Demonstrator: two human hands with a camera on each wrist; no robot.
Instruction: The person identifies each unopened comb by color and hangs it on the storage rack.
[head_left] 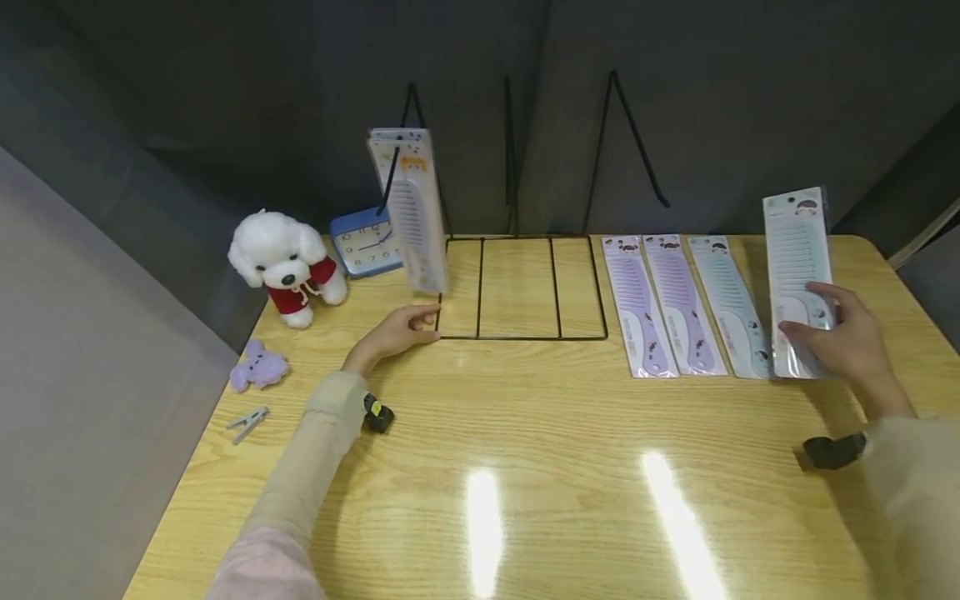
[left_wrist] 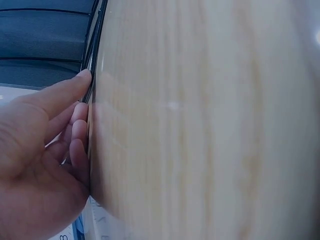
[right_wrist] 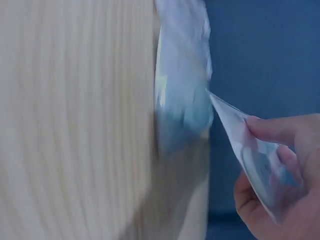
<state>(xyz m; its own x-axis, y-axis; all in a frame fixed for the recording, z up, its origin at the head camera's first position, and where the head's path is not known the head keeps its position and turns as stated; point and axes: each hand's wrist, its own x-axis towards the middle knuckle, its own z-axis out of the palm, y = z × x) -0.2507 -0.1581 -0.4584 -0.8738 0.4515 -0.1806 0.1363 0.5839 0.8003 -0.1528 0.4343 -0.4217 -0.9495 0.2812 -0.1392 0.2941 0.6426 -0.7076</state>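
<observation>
My right hand [head_left: 843,337] pinches a packaged comb [head_left: 799,275] beside three others [head_left: 678,304]; my open left hand [head_left: 393,332] touches the wire rack [head_left: 521,287] by the desk [head_left: 525,467] middle.

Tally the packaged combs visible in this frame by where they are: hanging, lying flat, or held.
Hanging on the wire rack, left hook: at least 2 packaged combs; the exact number cannot be told
Lying flat on the table: 3, two purple and one light blue
Held in the right hand: 1 light blue comb
Total: at least 6
</observation>
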